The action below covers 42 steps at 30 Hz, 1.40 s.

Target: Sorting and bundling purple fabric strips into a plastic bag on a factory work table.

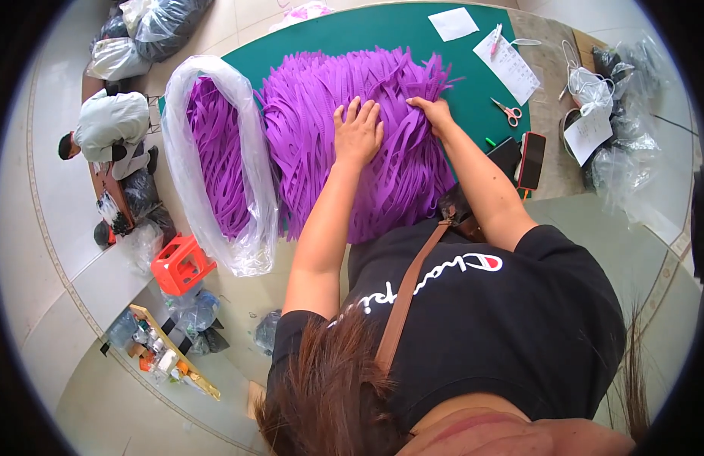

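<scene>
A thick heap of long purple strips, like zipper tapes (314, 114), covers much of the green table mat (496, 99) in front of me. My left hand (358, 133) lies palm down on top of the heap with its fingers spread. At the heap's right edge, my right hand (434, 114) grips some strips, its thumb over them and the other fingers largely hidden. To the left, more purple strips (215, 152) fill an opened clear plastic bag (254, 152), its rim folded outward around them.
Scissors (510, 114), a phone (531, 161) and paper sheets (507, 64) lie on the table's right side. Plastic wrapping (633, 129) sits beyond them. A red stool (181, 264) stands on the floor at left, near a seated person (112, 125) and filled bags (158, 34).
</scene>
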Available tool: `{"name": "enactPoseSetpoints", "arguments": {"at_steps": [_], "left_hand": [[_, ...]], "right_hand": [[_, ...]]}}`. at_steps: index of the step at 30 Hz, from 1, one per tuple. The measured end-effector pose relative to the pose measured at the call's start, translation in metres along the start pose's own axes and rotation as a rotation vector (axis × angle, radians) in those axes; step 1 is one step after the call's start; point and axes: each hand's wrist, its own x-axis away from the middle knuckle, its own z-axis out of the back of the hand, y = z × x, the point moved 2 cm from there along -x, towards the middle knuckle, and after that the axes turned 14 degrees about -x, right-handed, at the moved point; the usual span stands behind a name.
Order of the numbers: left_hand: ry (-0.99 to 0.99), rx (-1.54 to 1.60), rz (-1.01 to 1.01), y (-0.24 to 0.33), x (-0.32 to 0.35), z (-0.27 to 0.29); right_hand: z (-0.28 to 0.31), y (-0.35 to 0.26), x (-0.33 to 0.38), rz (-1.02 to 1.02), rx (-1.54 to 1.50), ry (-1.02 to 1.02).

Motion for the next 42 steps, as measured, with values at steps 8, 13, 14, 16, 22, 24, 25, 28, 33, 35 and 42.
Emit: {"name": "enactPoseSetpoints", "arguments": {"at_steps": [8,13,14,16,22,24,25,28,33,35,42], "left_hand": [[-0.007,-0.01,-0.002,0.004,-0.002,0.001],[-0.01,0.004,-0.005,0.003,-0.002,0.0],[-0.01,0.014,0.006,0.0,0.002,-0.001],[-0.006,0.008,0.003,0.0,0.001,0.0],[-0.019,-0.017,0.004,-0.001,0.001,0.003],[-0.017,-0.023,-0.001,0.003,-0.003,0.003],[-0.063,-0.052,0.017,0.007,-0.005,0.007],[-0.063,-0.128,0.003,0.034,-0.03,0.022],[-0.132,0.476,-0.08,0.048,-0.055,-0.016],[-0.183,0.436,-0.022,0.047,-0.054,-0.036],[-0.449,-0.011,-0.241,0.073,-0.061,-0.05]], "right_hand": [[-0.013,-0.003,-0.015,-0.374,0.009,-0.289],[-0.006,-0.004,-0.015,-0.254,0.163,-0.197],[-0.013,-0.007,-0.004,-0.211,0.013,-0.206],[-0.004,-0.012,0.01,-0.146,-0.095,-0.234],[0.022,-0.013,0.01,-0.421,-0.38,-0.494],[0.021,-0.014,0.007,-0.494,-0.387,-0.484],[0.02,-0.012,0.005,-0.465,-0.375,-0.431],[0.027,-0.01,0.0,-0.45,-0.379,-0.372],[0.018,-0.013,0.008,-0.465,-0.3,-0.413],[0.023,-0.015,0.005,-0.439,-0.268,-0.457],[0.068,-0.01,0.027,-0.411,-0.488,-0.447]]}}
